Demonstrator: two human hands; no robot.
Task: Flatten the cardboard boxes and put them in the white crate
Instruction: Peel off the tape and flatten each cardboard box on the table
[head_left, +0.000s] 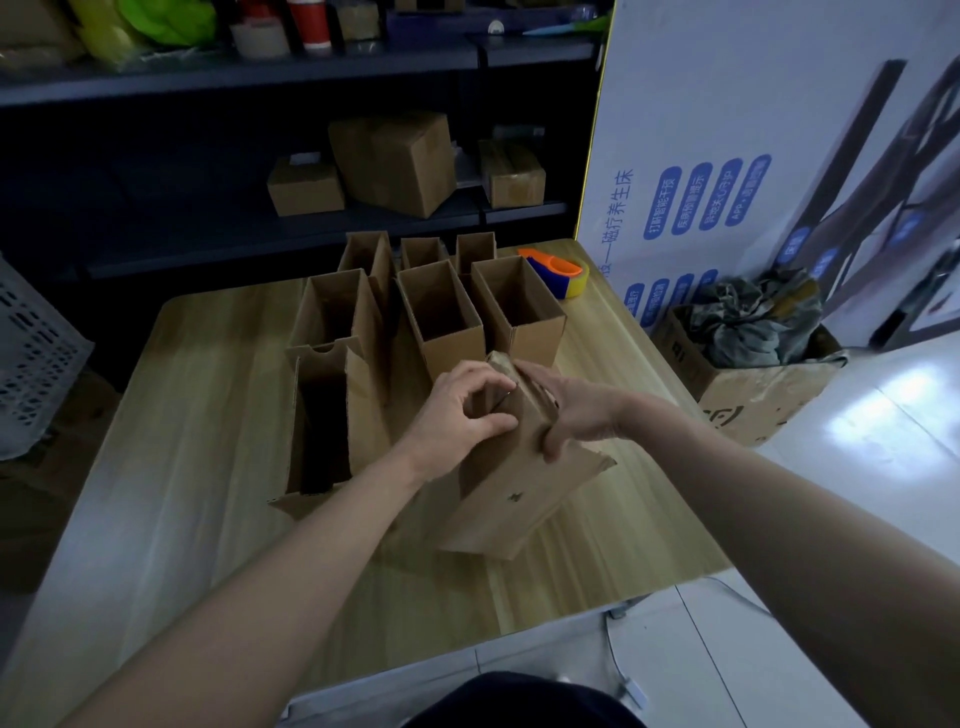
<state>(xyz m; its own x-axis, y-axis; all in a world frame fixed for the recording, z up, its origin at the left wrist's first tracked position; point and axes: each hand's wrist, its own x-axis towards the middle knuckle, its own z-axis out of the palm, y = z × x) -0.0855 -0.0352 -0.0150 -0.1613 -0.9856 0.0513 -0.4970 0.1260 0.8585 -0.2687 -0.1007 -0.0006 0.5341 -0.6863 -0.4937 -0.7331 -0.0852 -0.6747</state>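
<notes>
Slippage worries me: my left hand (462, 415) and right hand (576, 410) both clamp the top flaps of the tilted cardboard box (511, 493), so uneven pressing could skid it into the upright boxes (441, 317) just beyond, with the white crate (36, 353) far off to the left.

Left hand (457, 415), right hand (576, 410) on box (511, 499)

Open brown cardboard boxes (453, 349) are standing in rows on the pale wooden table (182, 415), a blue-and-orange tape dispenser (562, 274) to their right, a white slotted crate (36, 353) beyond its left edge.
</notes>
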